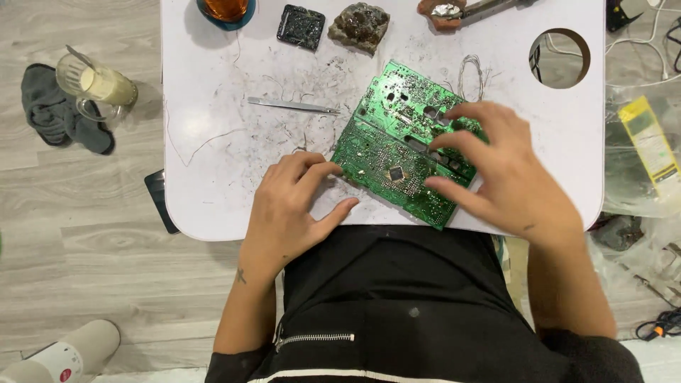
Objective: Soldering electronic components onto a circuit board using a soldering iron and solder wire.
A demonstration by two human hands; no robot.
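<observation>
At the far left, on the wooden floor beside the desk [213,163], a glass mug [99,85] of pale drink stands next to a grey cloth [50,106], and a white appliance [64,354] lies near the bottom corner. On the white, soot-smudged desk a pair of metal tweezers [291,106] lies flat, well apart from the hands. The left hand [287,209] rests on the desk with its grip pinching the lower left corner of the green circuit board [386,159], thumb beneath the edge and fingers on top. The board lies tilted across the middle of the desk, its near corner overhanging the front edge. The right hand [496,170] presses down on the board's right half, fingers spread over it rather than closed around it. Behind it a loop of thin wire [472,74] lies just beyond the board, and a round hole [560,57] opens in the desk. If the pressing fingers slide, I judge the board could skid off the front edge, or sharp solder points could prick the fingertips.
</observation>
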